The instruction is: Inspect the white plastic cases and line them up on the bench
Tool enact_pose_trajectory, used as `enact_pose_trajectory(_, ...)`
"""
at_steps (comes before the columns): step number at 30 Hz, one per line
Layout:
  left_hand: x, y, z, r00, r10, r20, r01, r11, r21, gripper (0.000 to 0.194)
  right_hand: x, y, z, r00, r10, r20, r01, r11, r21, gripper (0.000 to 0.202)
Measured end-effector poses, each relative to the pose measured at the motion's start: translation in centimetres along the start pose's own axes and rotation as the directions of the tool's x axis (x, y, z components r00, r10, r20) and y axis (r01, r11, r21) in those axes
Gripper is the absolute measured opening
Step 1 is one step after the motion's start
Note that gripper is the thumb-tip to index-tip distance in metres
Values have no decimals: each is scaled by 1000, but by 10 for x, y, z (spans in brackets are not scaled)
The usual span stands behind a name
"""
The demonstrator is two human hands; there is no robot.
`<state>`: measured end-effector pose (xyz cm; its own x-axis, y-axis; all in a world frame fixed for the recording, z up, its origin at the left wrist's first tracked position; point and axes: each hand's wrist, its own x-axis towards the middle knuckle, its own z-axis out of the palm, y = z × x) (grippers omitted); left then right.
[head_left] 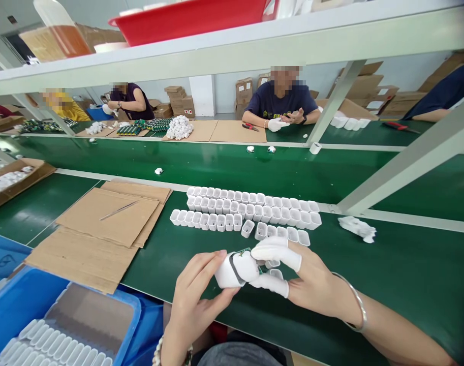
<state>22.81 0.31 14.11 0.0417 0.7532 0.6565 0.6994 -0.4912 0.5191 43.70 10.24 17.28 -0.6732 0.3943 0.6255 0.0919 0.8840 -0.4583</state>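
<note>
Between the fingers and thumb of my left hand (193, 295) is a white plastic housing (224, 273), tipped on its side with its mouth to the right. My right hand (315, 279), in white finger cots, grips a rounded white part (246, 266) with a bit of green circuit board (242, 252) showing at its edge. That part is right at the housing's mouth; how far inside it sits is hidden. A dark band runs between the two pieces. Beyond my hands, white cups (216, 222) stand in rows on the green table (369, 284).
Cardboard sheets (105, 213) with metal tweezers (119, 210) lie to the left. Below them, a blue crate (134, 305) contains white housings. A crumpled white glove or cloth (357, 229) rests on the right. A shelf post (407, 152) slants down at right. Co-workers sit across the green belt (201, 168).
</note>
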Motion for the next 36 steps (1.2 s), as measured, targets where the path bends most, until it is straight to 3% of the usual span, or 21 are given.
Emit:
enact_pose_trajectory(4, -2, 1, 5, 997, -34, -73, 32, 999, -30, 49, -2, 2, 5, 989, -132, -60, 123, 982, -144, 27)
enact_pose_trajectory(11, -4, 5, 12, 983, -65, -170, 61, 998, -29, 52, -4, -2, -1, 986, -166, 9, 163, 961, -221, 40)
enact_pose_trajectory(17, 2, 12, 16, 987, -19, -158, 17, 1000, -14, 50, 0, -7, 2, 976, -180, 122, 201, 961, -190, 28)
enact_pose_trajectory(22, -1, 14, 19, 982, -97, -163, 93, 995, -28, 47, 0, -7, 6, 977, -150, 151, 174, 971, -163, 33)
enact_pose_trajectory(28, -7, 9, 40, 977, -95, -190, 82, 994, -78, 48, -2, -4, 18, 1000, -3, 20, 5, 994, -108, 48)
enact_pose_trajectory(31, -10, 10, 48, 963, -206, -173, 190, 976, -103, 57, -5, 4, 19, 994, 73, 77, -65, 992, -107, 46)
enact_pose_trajectory(34, -15, 11, 38, 970, -206, -129, 198, 978, -72, 63, -3, 17, 12, 994, 70, 86, -59, 991, -121, 44)
enact_pose_trajectory(36, -26, 7, 20, 983, -136, -124, 138, 990, 11, 53, 8, 24, 9, 995, -15, 96, 20, 998, -58, 40)
